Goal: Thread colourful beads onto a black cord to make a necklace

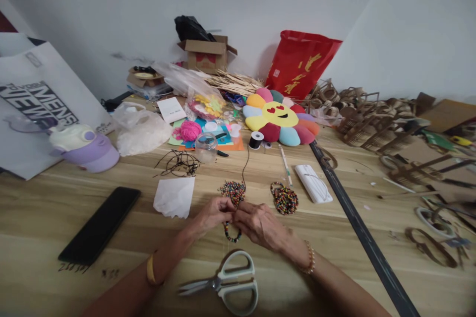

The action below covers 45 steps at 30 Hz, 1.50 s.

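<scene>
Head view. Your left hand (212,215) and right hand (262,225) meet fingertip to fingertip, each apparently pinching an upper end of a small beaded strand (233,238); the exact grip is partly hidden by your fingers. The strand hangs as a loop just below both hands, probably held from above so that its beads settle at the bottom of the curve. Immediately beyond your fingertips lies a pile of loose multicoloured beads (232,190), presumably kept there for a short reach. A black cord (244,170) runs from the spool (256,141), upright beyond your right hand, down towards the pile; standing the spool on end likely stops it rolling. Finished-looking bead strings (285,200) lie coiled beyond and to the right of your right hand, seemingly set apart from the loose beads. The scissors (215,284) rest open on the near side of both hands, blades pointing left, within easy reach. A torn white paper sheet (174,197) lies left of your left hand, the black smartphone (100,225) farther left, apparently out of the way.
</scene>
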Each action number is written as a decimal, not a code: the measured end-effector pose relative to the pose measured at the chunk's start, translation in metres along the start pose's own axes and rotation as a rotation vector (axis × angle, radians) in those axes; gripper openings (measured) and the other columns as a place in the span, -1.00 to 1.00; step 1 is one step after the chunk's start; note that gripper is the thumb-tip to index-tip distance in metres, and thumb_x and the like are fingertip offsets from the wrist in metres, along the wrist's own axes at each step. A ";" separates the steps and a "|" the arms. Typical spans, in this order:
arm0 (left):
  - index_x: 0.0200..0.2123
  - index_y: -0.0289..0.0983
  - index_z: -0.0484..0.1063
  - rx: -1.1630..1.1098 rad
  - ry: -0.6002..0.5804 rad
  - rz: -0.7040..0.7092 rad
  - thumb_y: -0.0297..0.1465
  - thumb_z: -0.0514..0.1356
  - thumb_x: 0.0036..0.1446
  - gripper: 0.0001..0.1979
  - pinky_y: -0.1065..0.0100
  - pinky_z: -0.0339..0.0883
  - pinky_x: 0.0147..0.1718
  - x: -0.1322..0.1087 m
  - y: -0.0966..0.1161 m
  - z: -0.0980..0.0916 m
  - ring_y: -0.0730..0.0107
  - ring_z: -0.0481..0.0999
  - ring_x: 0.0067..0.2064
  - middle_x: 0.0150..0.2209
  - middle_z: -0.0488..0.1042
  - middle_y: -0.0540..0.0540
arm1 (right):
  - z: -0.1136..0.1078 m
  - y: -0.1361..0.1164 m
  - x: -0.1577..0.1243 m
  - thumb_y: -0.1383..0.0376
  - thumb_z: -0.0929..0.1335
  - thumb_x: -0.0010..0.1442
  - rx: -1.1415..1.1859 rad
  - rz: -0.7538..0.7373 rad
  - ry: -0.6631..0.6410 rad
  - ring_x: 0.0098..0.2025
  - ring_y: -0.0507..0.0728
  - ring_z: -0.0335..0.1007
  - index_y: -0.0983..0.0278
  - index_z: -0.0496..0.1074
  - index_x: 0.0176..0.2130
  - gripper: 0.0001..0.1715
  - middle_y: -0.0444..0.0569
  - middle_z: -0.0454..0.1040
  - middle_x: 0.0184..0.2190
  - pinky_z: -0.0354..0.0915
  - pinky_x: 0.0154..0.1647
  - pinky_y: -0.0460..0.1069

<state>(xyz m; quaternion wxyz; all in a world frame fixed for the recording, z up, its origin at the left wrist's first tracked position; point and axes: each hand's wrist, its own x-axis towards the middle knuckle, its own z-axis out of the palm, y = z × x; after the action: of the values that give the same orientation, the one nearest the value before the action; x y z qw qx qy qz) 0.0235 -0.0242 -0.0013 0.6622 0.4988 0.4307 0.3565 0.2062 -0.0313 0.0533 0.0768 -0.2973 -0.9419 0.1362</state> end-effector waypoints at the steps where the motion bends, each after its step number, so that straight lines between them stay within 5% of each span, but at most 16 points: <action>1: -0.58 -0.34 0.34 0.022 0.008 0.019 -0.44 0.31 -0.25 -0.82 0.51 0.08 -0.55 0.000 -0.001 0.000 0.56 0.27 -0.54 -0.61 0.34 0.07 | -0.003 0.001 0.000 0.34 0.27 0.27 0.045 0.019 -0.007 -0.35 0.03 0.36 0.29 0.43 -0.27 -0.86 -0.01 0.47 -0.28 0.11 -0.43 -0.10; 5: -0.56 -0.34 0.36 0.134 0.016 0.086 -0.43 0.28 -0.18 -0.86 0.49 0.12 -0.52 -0.003 0.000 0.001 0.53 0.30 -0.51 -0.58 0.36 0.04 | -0.006 0.014 -0.001 0.26 0.31 0.24 0.309 0.138 -0.013 -0.45 -0.01 0.33 0.28 0.42 -0.28 -0.86 -0.10 0.47 -0.40 0.11 -0.46 -0.14; 15: -0.55 -0.32 0.36 0.394 0.072 0.220 -0.49 0.17 -0.09 -0.96 0.50 0.19 -0.55 -0.008 0.002 0.009 0.51 0.32 -0.54 -0.58 0.38 0.02 | 0.036 0.040 0.012 0.25 0.28 0.16 1.179 0.365 -0.071 -0.60 -0.04 0.37 0.34 0.35 -0.29 -0.82 -0.13 0.44 -0.54 0.19 -0.64 -0.20; 27: -0.54 -0.25 0.39 0.624 0.201 0.581 -0.54 0.13 -0.03 -0.87 0.39 0.33 -0.38 -0.007 0.004 0.013 0.36 0.47 -0.40 -0.48 0.49 -0.08 | 0.032 0.046 0.014 0.17 0.44 -0.05 1.511 0.408 -0.230 -0.66 -0.11 0.27 0.40 0.47 -0.36 -0.67 -0.11 0.52 -0.54 0.16 -0.67 -0.22; 40: -0.55 -0.24 0.39 0.591 0.212 0.612 -0.52 0.14 0.02 -0.86 0.35 0.35 -0.35 -0.009 0.007 0.015 0.33 0.48 -0.38 -0.48 0.47 -0.10 | 0.031 0.050 0.014 0.09 0.49 -0.10 1.554 0.432 -0.194 -0.67 -0.07 0.37 0.38 0.41 -0.40 -0.58 -0.11 0.54 -0.54 0.24 -0.67 -0.20; 45: -0.53 -0.26 0.40 0.511 0.231 0.524 -0.48 0.18 0.00 -0.91 0.36 0.35 -0.35 -0.009 0.005 0.016 0.32 0.48 -0.35 -0.44 0.47 -0.11 | 0.023 0.050 0.013 0.04 0.48 -0.08 1.531 0.423 -0.189 -0.65 -0.03 0.42 0.38 0.40 -0.40 -0.54 -0.08 0.54 -0.52 0.25 -0.67 -0.19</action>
<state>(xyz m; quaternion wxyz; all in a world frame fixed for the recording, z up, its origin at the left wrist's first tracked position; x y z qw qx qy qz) 0.0344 -0.0369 0.0081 0.3502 0.6976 0.4354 0.4486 0.2179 0.0108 0.0171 0.1518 -0.3214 -0.5132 0.7812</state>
